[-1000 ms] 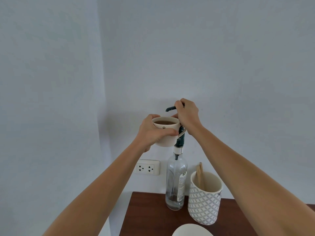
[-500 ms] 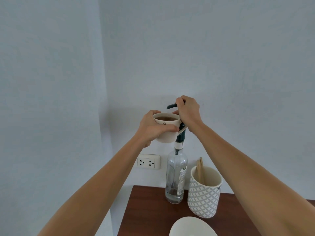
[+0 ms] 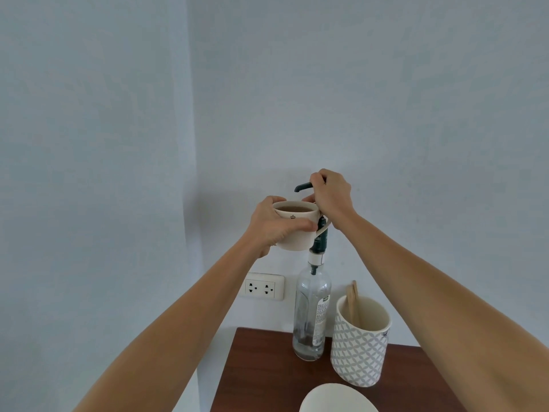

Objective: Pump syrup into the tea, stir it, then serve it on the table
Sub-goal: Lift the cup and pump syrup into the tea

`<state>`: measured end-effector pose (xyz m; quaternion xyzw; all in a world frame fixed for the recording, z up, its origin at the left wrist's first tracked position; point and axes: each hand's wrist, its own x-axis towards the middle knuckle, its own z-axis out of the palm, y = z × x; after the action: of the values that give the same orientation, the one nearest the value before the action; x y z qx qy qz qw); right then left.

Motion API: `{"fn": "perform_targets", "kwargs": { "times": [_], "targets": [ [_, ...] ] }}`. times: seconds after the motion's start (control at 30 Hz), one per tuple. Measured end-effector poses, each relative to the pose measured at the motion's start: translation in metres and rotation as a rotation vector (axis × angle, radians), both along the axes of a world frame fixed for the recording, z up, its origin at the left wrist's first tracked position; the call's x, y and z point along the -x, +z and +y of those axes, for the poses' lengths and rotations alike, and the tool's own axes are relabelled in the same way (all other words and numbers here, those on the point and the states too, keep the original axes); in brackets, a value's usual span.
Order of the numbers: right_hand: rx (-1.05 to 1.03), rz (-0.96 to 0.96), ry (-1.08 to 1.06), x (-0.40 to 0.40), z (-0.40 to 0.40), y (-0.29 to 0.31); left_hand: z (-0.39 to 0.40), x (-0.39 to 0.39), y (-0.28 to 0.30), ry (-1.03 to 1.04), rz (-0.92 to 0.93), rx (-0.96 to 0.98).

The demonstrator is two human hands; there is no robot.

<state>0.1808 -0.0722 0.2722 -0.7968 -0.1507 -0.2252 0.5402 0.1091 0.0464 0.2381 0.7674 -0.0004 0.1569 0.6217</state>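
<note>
My left hand [image 3: 271, 226] grips a white cup of brown tea [image 3: 295, 230] and holds it up in the air, just under the dark spout of a pump [image 3: 301, 186]. My right hand [image 3: 331, 197] is closed over the top of that pump. The pump sits on a tall clear glass syrup bottle [image 3: 310, 316] that stands on the dark wooden table [image 3: 261, 370]. Only a little liquid shows at the bottle's bottom. The cup's handle points right, against the pump's neck.
A white patterned holder [image 3: 359, 349] with wooden stir sticks [image 3: 353, 301] stands right of the bottle. A white saucer's rim [image 3: 335, 396] shows at the table's near edge. A double wall socket [image 3: 264, 286] is behind, and a wall corner lies to the left.
The pump head and my right hand have risen slightly, and the spout now stands clearly above the cup. The view has tipped down, showing more of the saucer and table.
</note>
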Motion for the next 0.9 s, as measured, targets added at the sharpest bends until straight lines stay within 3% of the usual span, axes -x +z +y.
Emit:
{"fn": "perform_targets", "kwargs": {
  "times": [0.9],
  "targets": [
    [0.015, -0.043, 0.016, -0.0067, -0.0032, -0.0088, -0.0025, -0.0086, -0.0069, -0.005, 0.001, 0.006]
  ]
}}
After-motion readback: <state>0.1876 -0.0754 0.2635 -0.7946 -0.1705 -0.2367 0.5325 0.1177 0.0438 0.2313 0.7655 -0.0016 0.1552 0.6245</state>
